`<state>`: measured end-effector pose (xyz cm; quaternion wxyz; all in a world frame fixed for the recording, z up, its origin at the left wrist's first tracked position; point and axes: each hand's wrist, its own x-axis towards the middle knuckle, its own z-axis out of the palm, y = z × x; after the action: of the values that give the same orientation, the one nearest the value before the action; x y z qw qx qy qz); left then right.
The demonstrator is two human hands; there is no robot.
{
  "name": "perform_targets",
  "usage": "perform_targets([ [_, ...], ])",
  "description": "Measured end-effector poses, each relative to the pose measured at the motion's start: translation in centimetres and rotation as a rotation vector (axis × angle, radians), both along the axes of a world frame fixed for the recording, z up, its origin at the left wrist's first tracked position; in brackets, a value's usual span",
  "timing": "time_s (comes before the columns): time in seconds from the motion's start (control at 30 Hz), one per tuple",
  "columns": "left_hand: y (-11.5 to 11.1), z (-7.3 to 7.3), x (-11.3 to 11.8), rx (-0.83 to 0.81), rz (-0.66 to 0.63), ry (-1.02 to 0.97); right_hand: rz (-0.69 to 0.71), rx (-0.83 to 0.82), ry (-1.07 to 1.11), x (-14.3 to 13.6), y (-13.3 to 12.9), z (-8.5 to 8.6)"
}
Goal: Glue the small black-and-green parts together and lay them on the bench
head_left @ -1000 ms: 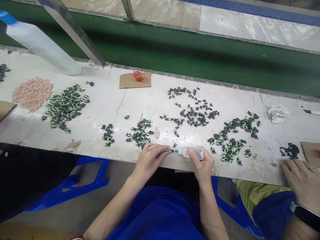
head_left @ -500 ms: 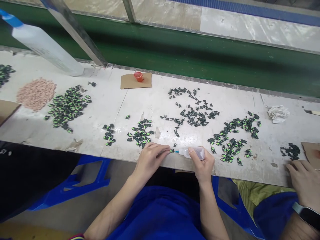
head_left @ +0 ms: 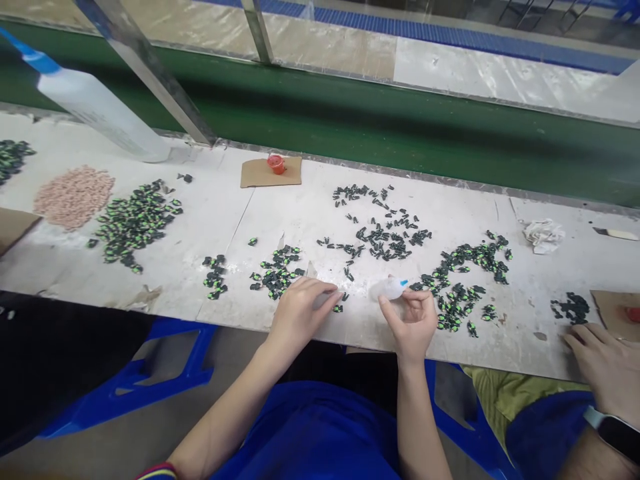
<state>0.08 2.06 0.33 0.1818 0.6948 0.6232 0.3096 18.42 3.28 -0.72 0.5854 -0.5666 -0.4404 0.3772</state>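
Note:
My left hand (head_left: 299,312) rests at the table's front edge, thumb and forefinger brought together; whether anything is between the tips is too small to tell. Just under those fingertips lies a small black-and-green plastic piece (head_left: 339,309), with a tiny black forked part (head_left: 345,297) beside it. My right hand (head_left: 414,323) holds a small translucent squeeze bottle (head_left: 386,289) between thumb and fingers, its blue tip pointing right. Loose black forked parts (head_left: 385,243) lie beyond my hands. Black-and-green pieces form one pile (head_left: 277,273) near my left hand and another (head_left: 460,297) right of my right hand.
A red cup (head_left: 276,164) stands on cardboard (head_left: 257,175). Leftward are a black-and-green heap (head_left: 135,223), pink parts (head_left: 75,197) and a large blue-capped bottle (head_left: 105,113). Crumpled tissue (head_left: 544,236) lies right. Another person's hand (head_left: 607,360) touches dark parts (head_left: 573,308).
The squeeze bottle has turned in my right hand: its blue tip, formerly at the small piece on the left, points right. My left hand stays near that piece. The view has shifted slightly.

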Motion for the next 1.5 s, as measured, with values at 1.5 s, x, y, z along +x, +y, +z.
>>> perform_targets([
  [1.5, -3.2, 0.5, 0.9, -0.057, -0.037, -0.418, 0.336, -0.084, -0.154, -3.0, -4.4, 0.8],
])
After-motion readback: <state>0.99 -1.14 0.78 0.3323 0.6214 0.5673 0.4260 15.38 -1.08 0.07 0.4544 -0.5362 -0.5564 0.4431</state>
